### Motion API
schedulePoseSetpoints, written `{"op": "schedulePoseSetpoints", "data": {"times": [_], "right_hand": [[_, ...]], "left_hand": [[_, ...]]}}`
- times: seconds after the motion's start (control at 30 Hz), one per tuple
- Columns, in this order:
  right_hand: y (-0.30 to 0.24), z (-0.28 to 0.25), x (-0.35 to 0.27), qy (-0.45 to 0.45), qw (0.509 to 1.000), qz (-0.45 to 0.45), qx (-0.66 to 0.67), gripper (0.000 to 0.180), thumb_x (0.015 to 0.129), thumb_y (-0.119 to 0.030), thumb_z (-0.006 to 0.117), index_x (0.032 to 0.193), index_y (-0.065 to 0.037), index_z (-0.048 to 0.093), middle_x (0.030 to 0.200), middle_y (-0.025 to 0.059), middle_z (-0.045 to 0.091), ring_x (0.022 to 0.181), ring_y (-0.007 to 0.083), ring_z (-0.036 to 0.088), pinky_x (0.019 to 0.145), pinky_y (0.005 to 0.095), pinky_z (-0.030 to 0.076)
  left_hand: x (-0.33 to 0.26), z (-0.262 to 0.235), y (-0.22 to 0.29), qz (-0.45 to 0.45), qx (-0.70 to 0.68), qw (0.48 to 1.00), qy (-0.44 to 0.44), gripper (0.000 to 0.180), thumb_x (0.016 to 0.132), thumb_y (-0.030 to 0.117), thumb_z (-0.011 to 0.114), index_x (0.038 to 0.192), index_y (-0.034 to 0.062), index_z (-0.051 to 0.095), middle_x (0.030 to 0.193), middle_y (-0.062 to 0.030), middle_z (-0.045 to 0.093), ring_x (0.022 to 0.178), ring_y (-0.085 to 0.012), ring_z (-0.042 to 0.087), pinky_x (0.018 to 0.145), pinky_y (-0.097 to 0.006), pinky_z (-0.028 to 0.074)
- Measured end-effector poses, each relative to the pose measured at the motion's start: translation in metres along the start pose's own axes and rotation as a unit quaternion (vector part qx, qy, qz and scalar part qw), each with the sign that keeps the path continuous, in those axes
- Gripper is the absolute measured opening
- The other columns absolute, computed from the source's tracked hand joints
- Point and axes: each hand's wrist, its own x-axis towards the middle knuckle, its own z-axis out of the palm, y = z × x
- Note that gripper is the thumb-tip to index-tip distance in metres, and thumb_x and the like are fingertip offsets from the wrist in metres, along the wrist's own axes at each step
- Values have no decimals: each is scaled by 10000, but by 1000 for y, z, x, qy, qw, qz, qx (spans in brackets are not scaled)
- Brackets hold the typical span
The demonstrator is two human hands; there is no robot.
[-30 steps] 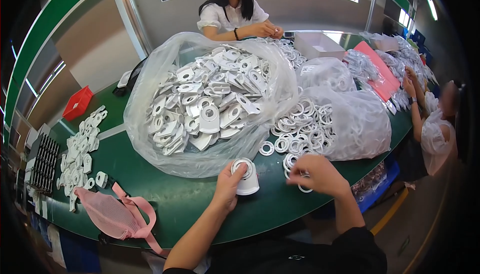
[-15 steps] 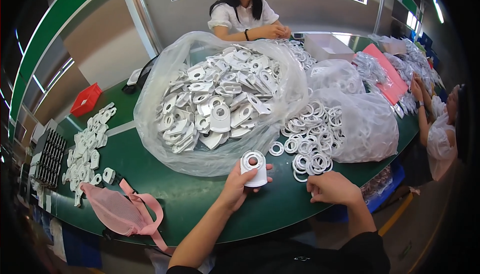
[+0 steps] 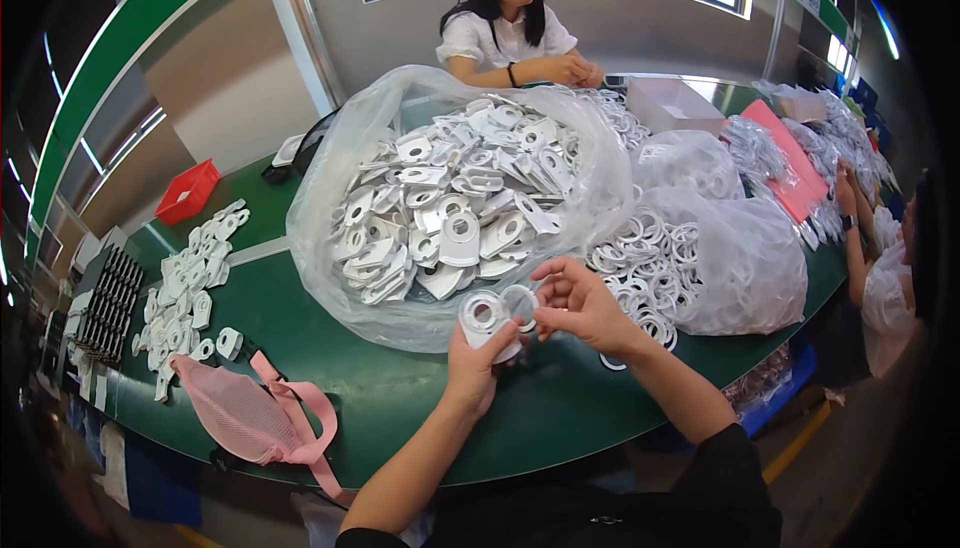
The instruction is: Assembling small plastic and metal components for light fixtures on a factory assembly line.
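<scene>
My left hand (image 3: pixel 474 368) grips a white plastic housing (image 3: pixel 485 317) with a round opening, its thumb lying across the front. Just to the right of it, my right hand (image 3: pixel 580 308) pinches a thin white ring (image 3: pixel 520 306) between thumb and fingers, holding it upright. The ring is close beside the housing; whether they touch I cannot tell. Beyond my hands lies a large clear plastic bag (image 3: pixel 310 248) heaped with similar white housings (image 3: pixel 460 228). To the right is a pile of loose white rings (image 3: pixel 640 268), partly behind my right forearm.
A bag of rings (image 3: pixel 750 268) stands at the right. On the left are more white parts (image 3: pixel 195 273), black stacked trays (image 3: pixel 105 303), a red bin (image 3: pixel 187 193) and a pink mesh bag (image 3: pixel 235 413). A co-worker (image 3: pixel 510 38) sits across; another person's arm (image 3: pixel 855 228) reaches in at right.
My right hand has come from the ring pile leftward to the housing, now with a ring in its fingers. The left hand still holds the housing, turned slightly. The view has shifted a little.
</scene>
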Motion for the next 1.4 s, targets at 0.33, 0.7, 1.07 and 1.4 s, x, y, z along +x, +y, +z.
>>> {"op": "schedulePoseSetpoints", "data": {"times": [0.33,0.7,1.07,1.4], "right_hand": [[21,-18,0,14,949,-57,-309,265,807,-113,668,1057,-47,613,931,5,604,781,94,544,673,232,427],[10,-24,-5,35,996,31,-74,137,846,-86,632,928,22,616,810,53,647,678,96,597,626,217,485],[26,-30,-4,53,987,103,-110,208,826,-189,673,918,-6,636,769,11,631,672,54,554,572,192,411],[24,-29,-4,38,988,116,-100,161,817,-178,674,852,-23,645,725,-10,610,614,46,513,548,177,386]], "left_hand": [[5,-9,-3,65,142,987,21,440,689,54,767,1047,46,512,903,-24,603,757,-100,584,625,-233,483],[1,-4,-1,-56,61,984,-159,619,789,55,657,1308,66,318,1174,-130,543,1034,-252,594,794,-308,515],[-2,0,4,-83,70,978,-179,611,774,-74,456,1341,51,265,1187,-175,532,1022,-301,603,782,-320,526],[-1,-3,4,-92,83,977,-174,601,787,-61,440,1349,42,257,1199,-162,528,1004,-291,612,740,-301,536]]}}
